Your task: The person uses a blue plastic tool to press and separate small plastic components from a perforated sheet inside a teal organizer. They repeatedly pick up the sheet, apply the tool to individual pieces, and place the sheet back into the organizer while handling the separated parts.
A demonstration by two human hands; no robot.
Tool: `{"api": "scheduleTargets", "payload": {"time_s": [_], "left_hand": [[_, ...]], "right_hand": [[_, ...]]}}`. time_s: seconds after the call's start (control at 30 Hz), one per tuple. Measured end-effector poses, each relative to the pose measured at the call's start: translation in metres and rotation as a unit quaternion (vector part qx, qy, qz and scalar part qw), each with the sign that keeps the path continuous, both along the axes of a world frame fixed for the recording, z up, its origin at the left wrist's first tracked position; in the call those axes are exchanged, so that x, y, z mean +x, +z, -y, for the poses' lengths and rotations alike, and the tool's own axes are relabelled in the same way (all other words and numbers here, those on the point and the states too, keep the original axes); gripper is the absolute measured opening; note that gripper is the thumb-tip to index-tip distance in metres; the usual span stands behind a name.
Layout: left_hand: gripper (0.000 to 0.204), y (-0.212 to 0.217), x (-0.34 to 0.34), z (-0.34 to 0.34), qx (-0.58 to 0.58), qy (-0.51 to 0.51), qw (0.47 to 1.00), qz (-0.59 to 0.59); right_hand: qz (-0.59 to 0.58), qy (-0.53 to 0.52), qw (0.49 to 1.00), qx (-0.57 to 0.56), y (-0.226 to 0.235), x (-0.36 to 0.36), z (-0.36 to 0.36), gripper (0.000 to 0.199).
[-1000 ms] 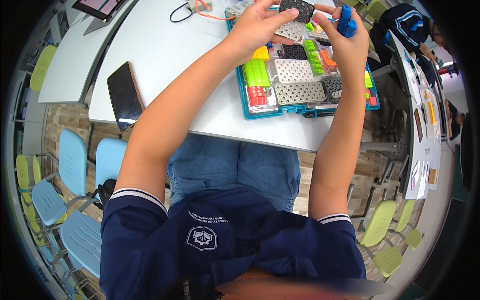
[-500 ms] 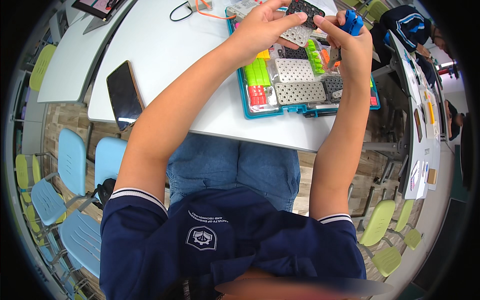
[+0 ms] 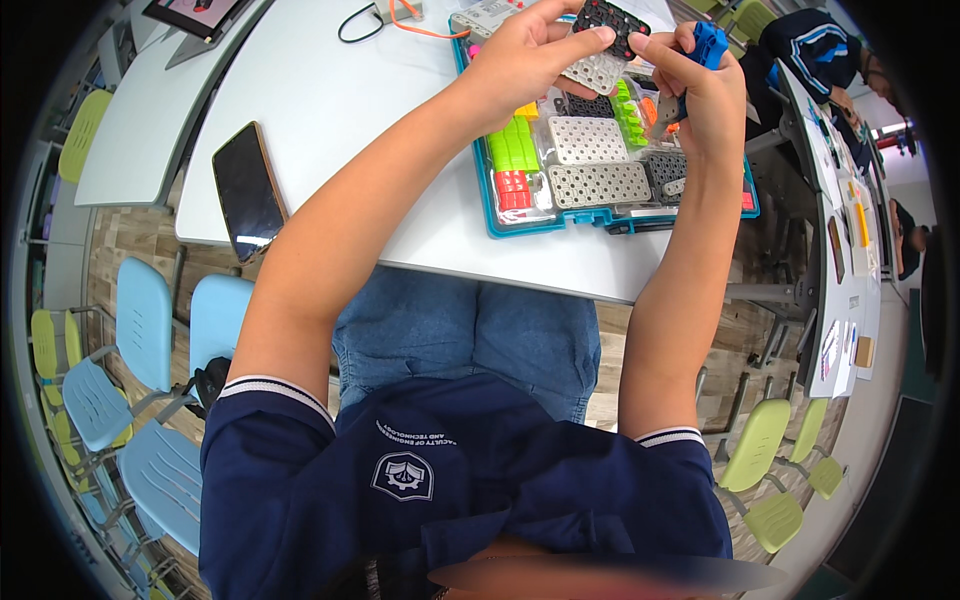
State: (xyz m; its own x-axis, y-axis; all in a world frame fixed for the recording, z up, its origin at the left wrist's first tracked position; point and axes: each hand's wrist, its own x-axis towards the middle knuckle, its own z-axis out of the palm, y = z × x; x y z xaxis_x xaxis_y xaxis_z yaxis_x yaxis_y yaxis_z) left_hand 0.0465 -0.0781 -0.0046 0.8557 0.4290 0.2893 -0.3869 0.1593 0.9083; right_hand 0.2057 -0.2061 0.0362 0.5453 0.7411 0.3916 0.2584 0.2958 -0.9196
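Over the far part of an open teal parts case (image 3: 487, 195), my left hand (image 3: 520, 60) grips a building-block assembly. A black perforated plate (image 3: 603, 20) with red pegs sits on top of it, above a light grey perforated plate (image 3: 597, 74). My right hand (image 3: 708, 100) is closed around a blue building piece (image 3: 709, 46), its thumb tip touching the black plate's right edge. A small grey piece (image 3: 664, 114) shows below the right fingers; whether they hold it I cannot tell.
Grey plates (image 3: 600, 185), lime green blocks (image 3: 513, 147) and red blocks (image 3: 513, 190) fill the case. A phone (image 3: 249, 190) lies at the white table's (image 3: 340, 140) left edge. An orange cable (image 3: 425, 30) lies behind the case. Another person (image 3: 815, 55) works at the far right.
My right hand and the blue piece have shifted very slightly, and a dark blue bit now shows below the right fingers. My left hand and the plates stay almost still.
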Motion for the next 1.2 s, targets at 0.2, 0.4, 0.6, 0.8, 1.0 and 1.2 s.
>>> {"api": "scheduleTargets", "payload": {"time_s": [0.2,0.4,0.6,0.8,1.0,1.2], "left_hand": [[0.039,0.000,0.000,0.000,-0.009,0.007,1.000,-0.018],[0.032,0.001,-0.001,-0.008,-0.086,0.002,0.996,-0.015],[0.034,0.000,-0.003,-0.016,-0.014,0.039,0.999,-0.013],[0.036,-0.001,-0.004,-0.021,0.018,0.031,0.999,0.009],[0.033,-0.004,-0.003,-0.023,0.004,0.041,0.999,0.014],[0.028,-0.008,-0.002,-0.026,-0.008,0.036,0.999,0.008]], "right_hand": [[0.015,-0.022,1.000,-0.008,0.000,-0.004,-0.002,0.038],[0.029,-0.030,0.999,-0.009,0.000,-0.006,-0.001,0.037],[-0.001,-0.003,1.000,-0.009,0.003,-0.010,0.000,0.037],[-0.004,0.005,1.000,-0.015,0.002,-0.009,0.000,0.036],[-0.003,0.008,1.000,-0.016,-0.002,-0.003,-0.001,0.036],[-0.009,0.029,0.999,-0.017,-0.002,-0.003,-0.001,0.036]]}}
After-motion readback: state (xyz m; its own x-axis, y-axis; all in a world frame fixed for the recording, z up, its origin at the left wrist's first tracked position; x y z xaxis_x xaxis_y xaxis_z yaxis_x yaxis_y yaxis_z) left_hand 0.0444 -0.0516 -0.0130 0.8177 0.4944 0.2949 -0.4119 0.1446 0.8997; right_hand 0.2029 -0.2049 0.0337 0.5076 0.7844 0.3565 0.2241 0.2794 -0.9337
